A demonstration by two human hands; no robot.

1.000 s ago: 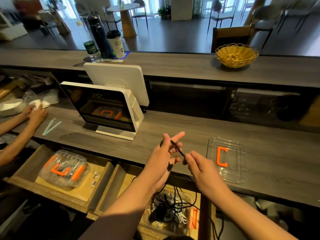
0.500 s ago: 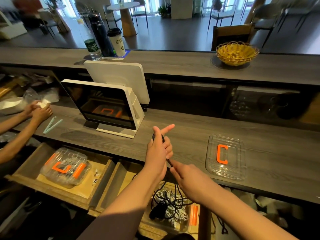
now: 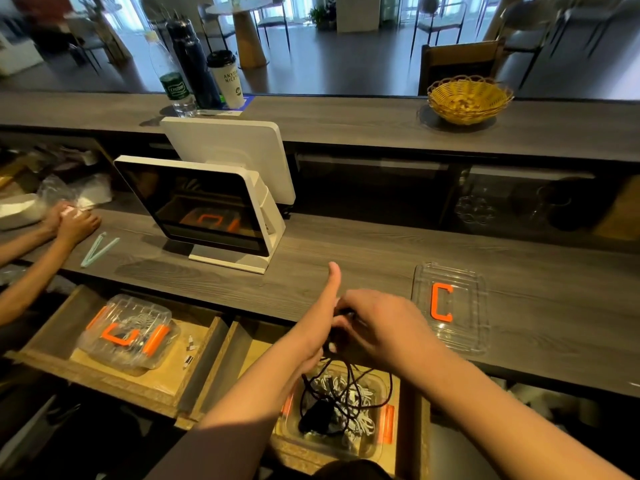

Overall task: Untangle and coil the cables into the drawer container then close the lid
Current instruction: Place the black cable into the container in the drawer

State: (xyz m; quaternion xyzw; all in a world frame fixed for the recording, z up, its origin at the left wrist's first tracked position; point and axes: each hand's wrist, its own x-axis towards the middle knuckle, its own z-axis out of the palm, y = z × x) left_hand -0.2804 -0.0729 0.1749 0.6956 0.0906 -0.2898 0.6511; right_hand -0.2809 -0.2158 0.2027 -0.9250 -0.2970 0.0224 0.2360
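Note:
A black cable hangs in loops from my two hands down into the clear container in the open drawer below. White cables lie tangled in that container beside a black plug. My left hand is upright with the thumb pointing up and the cable wound round its fingers. My right hand sits close against it and pinches the black cable at the fingertips. The clear lid with an orange C-shaped handle lies on the counter to the right of my hands.
A white point-of-sale screen stands on the counter to the left. Another person's hands work at far left, near mint tweezers. A second open drawer holds a closed container. Bottles, a cup and a yellow basket sit on the upper ledge.
My hands have dropped lower and come together over the drawer. The right hand moved in against the left, and more black cable has gathered round the left fingers.

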